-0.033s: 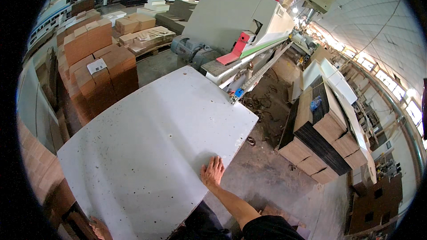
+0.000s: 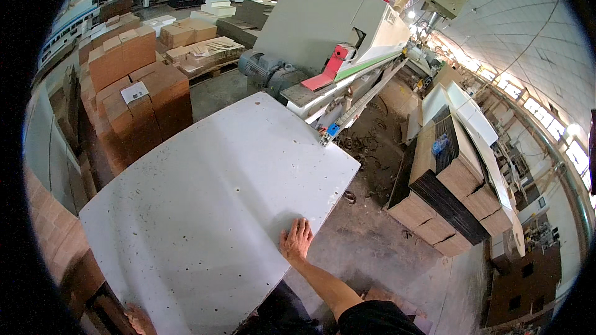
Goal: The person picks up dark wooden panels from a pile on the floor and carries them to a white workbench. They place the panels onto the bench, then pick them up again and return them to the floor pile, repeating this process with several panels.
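A large white panel (image 2: 205, 205), speckled with dark spots and small marks, lies flat in front of me, its far end up against the machine. My right hand (image 2: 297, 239) rests flat on its top near the right edge, fingers stretched out. At the panel's near left edge is my left hand (image 2: 139, 318), closed on that edge; most of its fingers are hidden.
Beyond the panel stands a grey machine (image 2: 310, 25) with a red bracket (image 2: 334, 68) and motors (image 2: 264, 65). Stacked brown boards (image 2: 146, 99) are on the left. More stacked boards (image 2: 453, 180) stand on the right. Dark scraps (image 2: 366, 149) litter the floor (image 2: 391, 267).
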Action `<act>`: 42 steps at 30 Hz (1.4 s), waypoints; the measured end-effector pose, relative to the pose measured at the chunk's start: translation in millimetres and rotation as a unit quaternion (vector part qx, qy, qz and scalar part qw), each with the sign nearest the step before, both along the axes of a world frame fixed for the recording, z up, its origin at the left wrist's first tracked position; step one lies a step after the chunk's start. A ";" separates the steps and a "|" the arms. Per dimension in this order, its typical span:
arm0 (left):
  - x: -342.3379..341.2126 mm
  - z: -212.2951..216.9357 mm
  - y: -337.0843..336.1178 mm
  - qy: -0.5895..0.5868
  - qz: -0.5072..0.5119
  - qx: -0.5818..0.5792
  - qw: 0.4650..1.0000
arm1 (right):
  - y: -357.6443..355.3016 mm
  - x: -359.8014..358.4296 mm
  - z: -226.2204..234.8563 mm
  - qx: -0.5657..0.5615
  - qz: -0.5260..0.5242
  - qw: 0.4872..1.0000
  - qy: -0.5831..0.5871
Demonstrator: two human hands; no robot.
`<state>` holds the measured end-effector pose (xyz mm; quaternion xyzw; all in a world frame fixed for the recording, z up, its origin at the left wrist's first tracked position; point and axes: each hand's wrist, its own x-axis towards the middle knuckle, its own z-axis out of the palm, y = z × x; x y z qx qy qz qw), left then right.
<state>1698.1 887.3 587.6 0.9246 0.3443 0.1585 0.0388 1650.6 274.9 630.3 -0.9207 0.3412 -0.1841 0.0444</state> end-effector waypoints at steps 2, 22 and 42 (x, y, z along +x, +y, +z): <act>-0.5 -4.4 4.2 -0.001 -0.002 0.009 1.000 | -0.2 0.0 -0.1 0.009 0.002 1.000 0.004; -0.9 -11.2 5.6 -0.078 -0.018 0.148 0.986 | 4.2 -0.6 3.7 0.024 0.000 0.999 0.026; 0.1 -22.2 14.2 -0.058 -0.017 0.130 0.990 | 5.1 0.2 4.1 0.017 -0.005 0.999 0.038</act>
